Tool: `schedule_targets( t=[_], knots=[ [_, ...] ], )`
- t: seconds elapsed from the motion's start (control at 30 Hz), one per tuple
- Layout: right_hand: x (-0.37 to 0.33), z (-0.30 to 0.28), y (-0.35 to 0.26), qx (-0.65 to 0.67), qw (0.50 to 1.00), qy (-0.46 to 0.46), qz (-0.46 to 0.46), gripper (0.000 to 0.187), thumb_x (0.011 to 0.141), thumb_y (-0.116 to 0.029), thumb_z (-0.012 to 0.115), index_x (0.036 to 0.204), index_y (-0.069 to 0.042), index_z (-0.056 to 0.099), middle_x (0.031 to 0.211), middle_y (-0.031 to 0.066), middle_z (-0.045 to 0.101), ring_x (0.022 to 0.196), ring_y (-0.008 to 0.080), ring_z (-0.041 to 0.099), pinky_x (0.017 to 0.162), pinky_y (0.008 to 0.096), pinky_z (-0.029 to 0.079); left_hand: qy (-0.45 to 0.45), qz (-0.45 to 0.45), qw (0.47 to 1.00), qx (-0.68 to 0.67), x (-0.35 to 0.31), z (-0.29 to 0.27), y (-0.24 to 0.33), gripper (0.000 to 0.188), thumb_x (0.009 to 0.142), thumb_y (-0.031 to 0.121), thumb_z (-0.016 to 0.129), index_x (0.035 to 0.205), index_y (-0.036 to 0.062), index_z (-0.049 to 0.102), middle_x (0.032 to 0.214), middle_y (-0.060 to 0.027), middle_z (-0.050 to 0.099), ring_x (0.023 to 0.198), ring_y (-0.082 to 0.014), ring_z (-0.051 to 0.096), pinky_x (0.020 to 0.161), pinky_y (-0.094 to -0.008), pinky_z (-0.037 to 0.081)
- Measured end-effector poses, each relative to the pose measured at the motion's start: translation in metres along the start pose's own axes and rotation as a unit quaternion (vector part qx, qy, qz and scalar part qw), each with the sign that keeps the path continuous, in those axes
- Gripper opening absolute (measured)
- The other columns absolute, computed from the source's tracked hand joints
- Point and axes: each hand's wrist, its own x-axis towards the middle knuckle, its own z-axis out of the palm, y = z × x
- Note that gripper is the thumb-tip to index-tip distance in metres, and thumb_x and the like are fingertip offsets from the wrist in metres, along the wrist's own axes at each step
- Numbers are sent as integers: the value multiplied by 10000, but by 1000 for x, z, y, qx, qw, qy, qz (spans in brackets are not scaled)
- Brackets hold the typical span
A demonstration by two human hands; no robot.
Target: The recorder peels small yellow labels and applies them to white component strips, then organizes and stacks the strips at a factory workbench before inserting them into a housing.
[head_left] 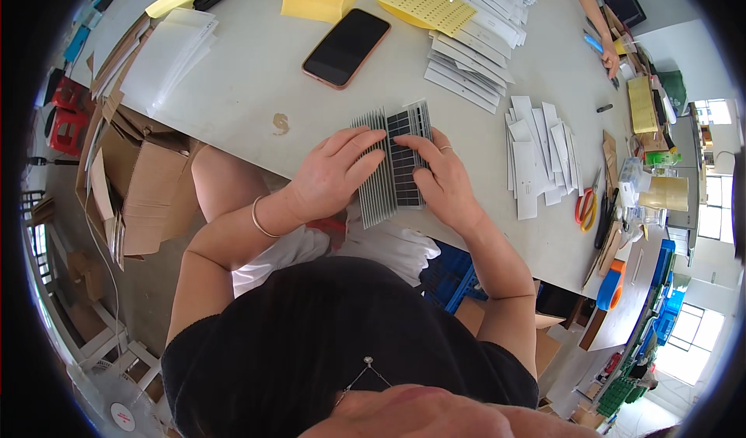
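At the table's near edge, my left hand is closed over a fanned row of thin grey-green strips, its fingers bent across their upper edges. Right beside the row lies a dark strip with a pale grid pattern, its face turned up. The fingers of my right hand are curled on this dark strip, with the thumb low on its face and the fingertips near its upper part. More thin edges show behind its far right corner. What lies under both palms is hidden.
A black-faced phone lies beyond my hands. White strips and yellow dotted sheets are stacked at the back; more white strips lie at right, near scissors. Another person's hand rests at the far right. Cardboard stands at left.
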Motion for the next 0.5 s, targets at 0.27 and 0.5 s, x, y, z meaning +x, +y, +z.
schedule_targets(
  t=[0.27, 0.5],
  knots=[
    [0, 6, -24, -100, 993, 1, 67, 516, 688, -292, 730, 1143, -117, 562, 1152, 197, 520, 986, 347, 572, 824, 393, 486, 8, 3, 1000, -8, -4, 3, -2, 326, 662, 42, 592, 981, 12, 534, 1060, -154, 530, 1031, -350, 555, 834, -393, 505],
    [-1, 7, -19, -93, 994, 20, 48, 560, 638, -311, 769, 1122, -117, 565, 1142, 184, 518, 965, 339, 579, 814, 390, 490, 6, -1, 1000, -7, -5, 4, -3, 292, 656, 39, 596, 938, 17, 524, 1049, -152, 533, 1028, -350, 558, 826, -387, 509]
  ],
)
